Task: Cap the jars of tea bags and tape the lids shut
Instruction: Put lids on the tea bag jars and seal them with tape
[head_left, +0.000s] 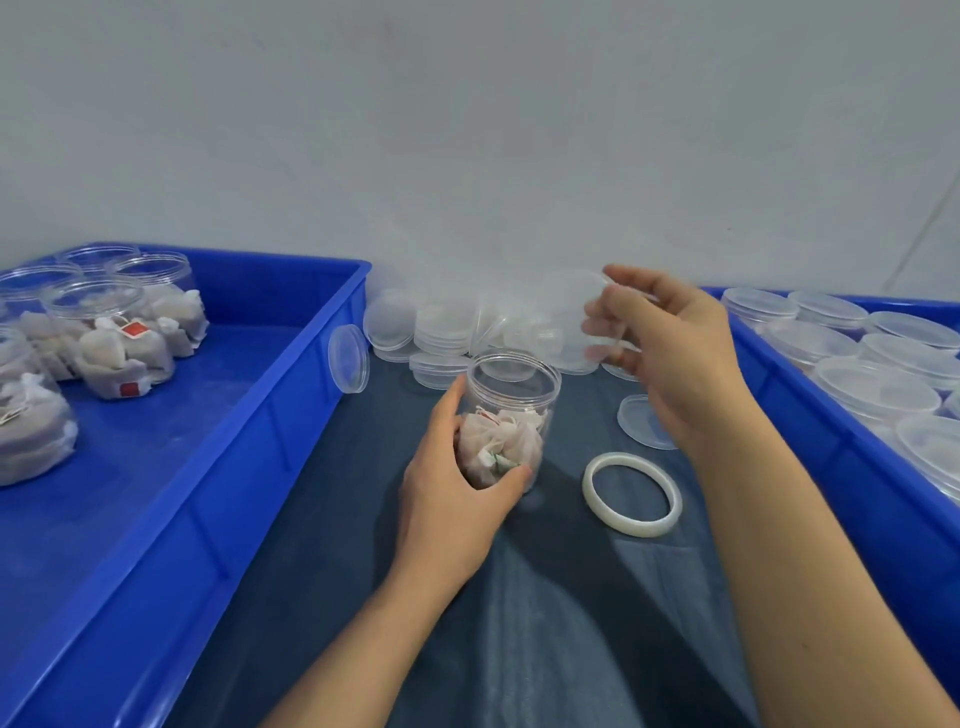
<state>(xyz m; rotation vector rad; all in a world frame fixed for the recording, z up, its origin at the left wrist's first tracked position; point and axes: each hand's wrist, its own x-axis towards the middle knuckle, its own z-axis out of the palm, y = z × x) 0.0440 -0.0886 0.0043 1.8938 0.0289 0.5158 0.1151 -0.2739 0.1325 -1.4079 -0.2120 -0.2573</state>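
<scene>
Head view. Left hand (457, 499) grips an uncapped clear jar (511, 415), thumb and fingers curled round its lower half; the jar stands upright on the dark tabletop (332, 519), roughly half filled with tea bags (501, 441).

Right hand (670, 353) is raised above and right of the jar mouth, fingers curled on a clear lid (597, 322); the lid is blurred, so its tilt is hard to judge.

Tape roll (632, 493) lies flat on the tabletop just right of the jar, apart from it. One loose lid (641, 421) lies beyond the roll. A heap of spare lids (441, 338) sits behind the jar against the wall.

Left blue crate (234, 431) holds several open jars of tea bags (119, 338). Right blue crate (779, 395) holds lidded jars (872, 384), packed close.
</scene>
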